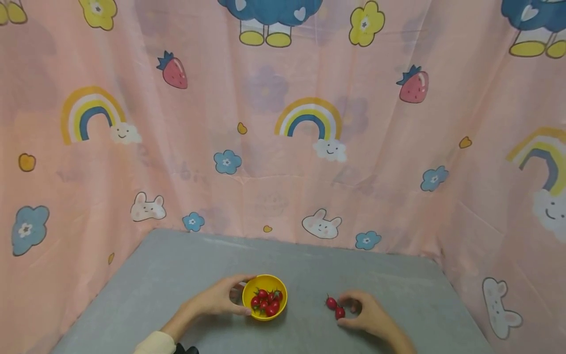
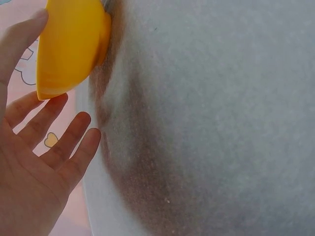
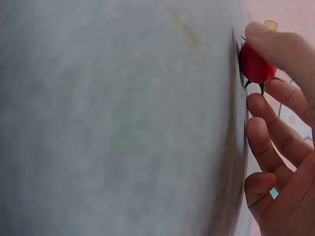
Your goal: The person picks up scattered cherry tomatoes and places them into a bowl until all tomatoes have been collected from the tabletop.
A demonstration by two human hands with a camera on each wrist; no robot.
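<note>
A yellow bowl [image 1: 246,306] stands on the grey table, holding several red cherry tomatoes [image 1: 274,307] with green stems. My left hand [image 1: 219,297] grips its left side, thumb at the near rim and forefinger at the far rim. The left wrist view shows the thumb against the bowl's side [image 2: 71,46], the lower fingers spread away from it. To the right, two cherry tomatoes lie side by side. My right hand [image 1: 369,314] pinches the nearer tomato [image 1: 339,313] between thumb and forefinger; the farther one [image 1: 331,303] lies just beyond the fingertips. In the right wrist view, the thumb partly covers a tomato [image 3: 256,66].
The grey table [image 1: 305,268] reaches back to a pink curtain [image 1: 261,196] printed with rainbows, flowers and rabbits, which also hangs at both sides. A small black object [image 1: 187,349] shows at the bottom edge, beside the left sleeve [image 1: 155,344].
</note>
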